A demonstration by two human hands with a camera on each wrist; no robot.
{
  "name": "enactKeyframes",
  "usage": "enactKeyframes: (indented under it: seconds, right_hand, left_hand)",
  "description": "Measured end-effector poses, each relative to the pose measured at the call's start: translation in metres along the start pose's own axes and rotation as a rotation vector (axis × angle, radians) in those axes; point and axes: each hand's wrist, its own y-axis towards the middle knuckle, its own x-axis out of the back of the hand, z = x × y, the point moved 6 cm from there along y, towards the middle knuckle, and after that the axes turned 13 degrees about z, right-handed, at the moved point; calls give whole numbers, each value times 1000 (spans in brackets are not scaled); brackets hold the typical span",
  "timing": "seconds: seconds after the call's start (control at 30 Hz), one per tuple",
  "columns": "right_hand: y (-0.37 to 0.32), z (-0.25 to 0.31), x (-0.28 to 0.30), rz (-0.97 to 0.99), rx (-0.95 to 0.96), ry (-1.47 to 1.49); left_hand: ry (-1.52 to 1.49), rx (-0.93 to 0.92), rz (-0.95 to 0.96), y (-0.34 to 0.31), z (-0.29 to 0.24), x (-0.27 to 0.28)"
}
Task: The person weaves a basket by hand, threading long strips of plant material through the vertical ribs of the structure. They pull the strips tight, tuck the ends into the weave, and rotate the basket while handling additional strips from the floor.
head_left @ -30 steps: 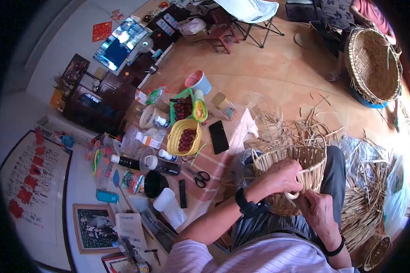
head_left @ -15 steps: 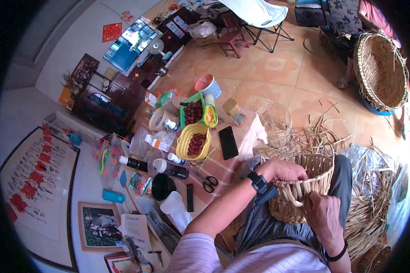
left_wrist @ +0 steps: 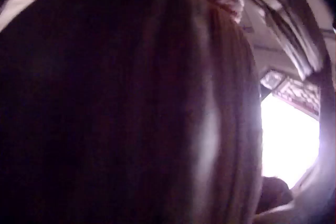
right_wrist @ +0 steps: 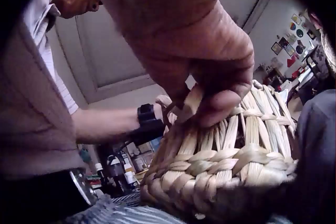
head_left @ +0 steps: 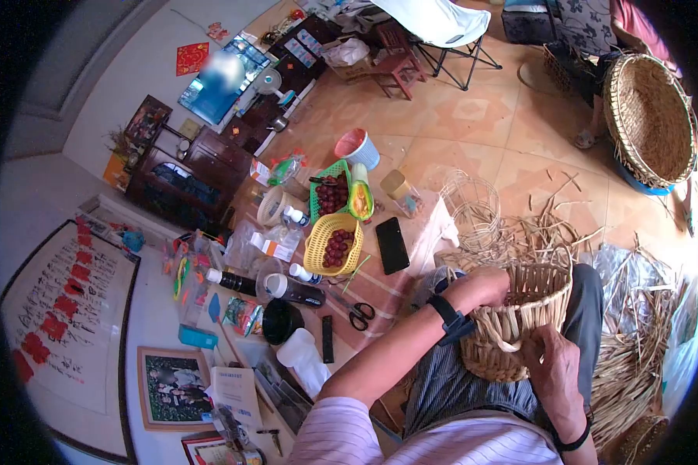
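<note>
A woven straw basket (head_left: pixel 495 360) sits on the person's lap, its upper wall open between upright strands. The left hand (head_left: pixel 486 287) reaches over the rim into the basket; its fingers are hidden behind the wall. At the basket's near side, the right hand (head_left: pixel 554 360) pinches a flat pale straw strip (right_wrist: pixel 192 102) between thumb and fingers, close against the wall. A pale strip loop (head_left: pixel 502 335) stands out from the wall between the two hands. Dark, blurred strands fill most of the left wrist view.
Left of the lap, a table bears scissors (head_left: pixel 361 315), a phone (head_left: pixel 392 245), a yellow fruit basket (head_left: pixel 311 260) and bottles. Loose straw (head_left: pixel 632 380) lies on the right. A large round woven basket (head_left: pixel 650 120) stands farther back, near another person.
The left hand has moved from the outer side of the rim down into the basket. The right hand stays at the near wall with its fingers shifted slightly. The head view has swung a little.
</note>
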Motion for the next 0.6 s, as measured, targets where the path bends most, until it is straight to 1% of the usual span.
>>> enactKeyframes:
  seconds: [0.03, 0.07, 0.17, 0.27, 0.33, 0.4, 0.47, 0.57, 0.6]
  right_hand:
    - [-1, -1, -3, -22, 0, 27]
    - [-3, -2, -4, -43, -1, 54]
    - [-2, 2, -1, -19, 92, 51]
    - [-6, 2, -2, 21, 54, 23]
    - [-8, 2, -1, 44, 32, 28]
    - [-8, 1, -1, 56, 28, 43]
    - [-7, -1, -1, 61, 39, 70]
    - [-7, 4, 3, 33, 63, 53]
    - [-7, 4, 2, 39, 51, 65]
  left_hand:
    - [77, 134, -84, -10, 5, 7]
    - [20, 208, -91, -13, 16, 6]
    - [-12, 283, -208, -5, 45, -8]
    - [67, 412, -182, -25, 36, 16]
    - [224, 201, -158, -12, 44, 16]
    - [-239, 13, -140, -10, 49, 14]
    - [-1321, -156, -104, -44, 27, 22]
    - [-1893, -622, 16, -32, 5, 18]
    - [-1963, -656, 29, -32, -4, 16]
